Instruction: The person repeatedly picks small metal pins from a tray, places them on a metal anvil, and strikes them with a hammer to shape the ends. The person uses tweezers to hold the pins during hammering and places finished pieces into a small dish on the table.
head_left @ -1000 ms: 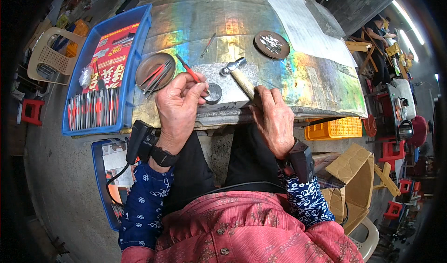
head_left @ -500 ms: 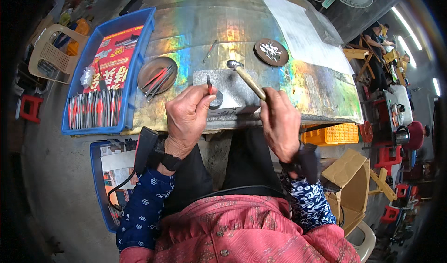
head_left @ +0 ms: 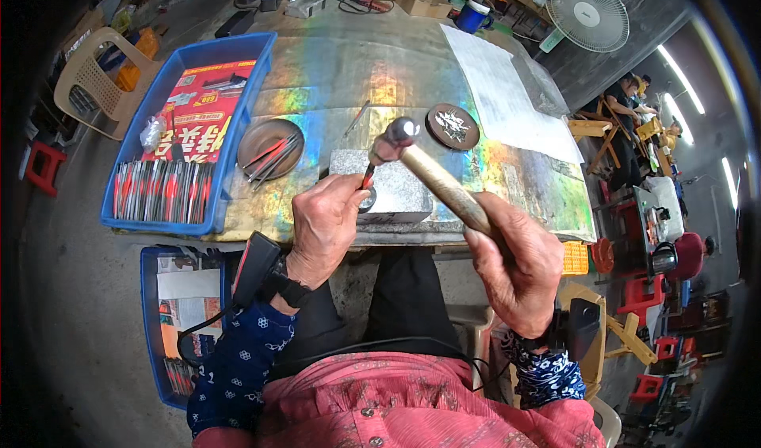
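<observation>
Single head view – fisheye, looks steeply down, close over metal-topped workbench [head_left: 444, 67] – edges bend at rim.

Left hand [head_left: 326, 224] pinching red-handled tool [head_left: 368, 176] on stone block [head_left: 386, 185], right hand [head_left: 519, 264] gripping hammer [head_left: 432, 170]

The right hand [head_left: 517, 269] has raised the hammer [head_left: 434, 174] — its head now above the left hand [head_left: 326, 224] — which pinches a red-handled tool [head_left: 368, 176].

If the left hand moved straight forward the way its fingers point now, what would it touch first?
Probably the grey stone block: the left hand holds a small red-handled tool just over it. Depth is unclear.
</observation>
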